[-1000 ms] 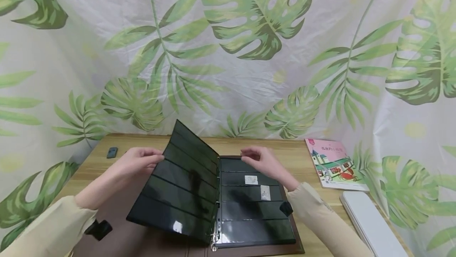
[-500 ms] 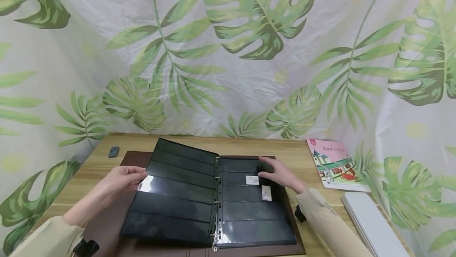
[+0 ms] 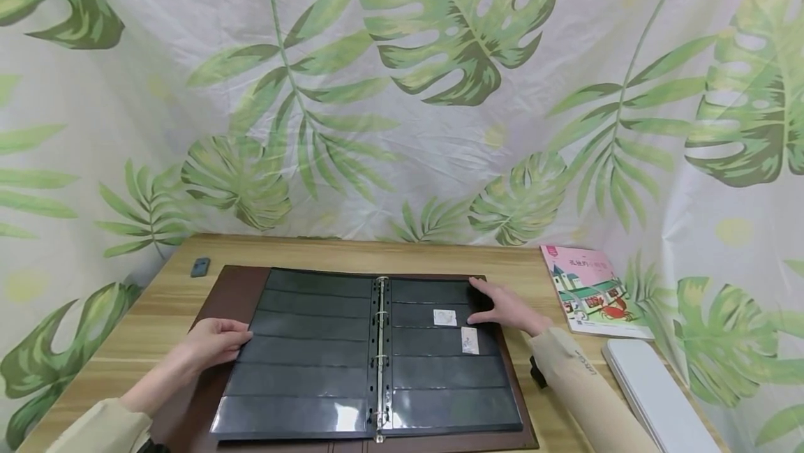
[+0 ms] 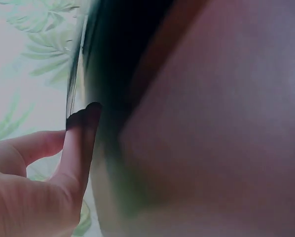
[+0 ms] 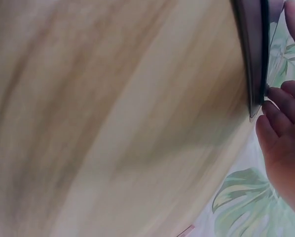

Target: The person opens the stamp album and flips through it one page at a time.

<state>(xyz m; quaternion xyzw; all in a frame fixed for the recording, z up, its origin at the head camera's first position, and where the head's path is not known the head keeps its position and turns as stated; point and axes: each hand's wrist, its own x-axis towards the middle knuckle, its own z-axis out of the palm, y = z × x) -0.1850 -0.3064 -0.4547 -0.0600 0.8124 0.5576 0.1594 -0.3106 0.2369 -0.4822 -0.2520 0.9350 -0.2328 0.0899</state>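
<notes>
A brown ring-binder stamp album (image 3: 237,285) lies open on the table, its metal rings running down the middle. At its left side, my left hand (image 3: 216,343) pinches the outer edge of a black pocket page (image 3: 304,348); the left wrist view shows thumb and fingers on either side of that edge. My right hand (image 3: 510,309) rests by the upper outer edge of the right-hand page (image 3: 449,369), fingers loosely bent and touching it. Two small pale stamps sit in this page's pockets: an upper stamp (image 3: 444,317) and a lower stamp (image 3: 470,340).
A pink picture book (image 3: 593,292) lies at the back right of the wooden table (image 3: 427,256). Nearer, a white flat case (image 3: 659,397) stands along the right edge. A small dark grey object (image 3: 199,267) is at the back left. Leaf-patterned cloth (image 3: 402,125) hangs behind.
The raised page has come down to the left with my left hand, and now lies nearly flat. My right hand has moved right, from above the page's top to its outer edge.
</notes>
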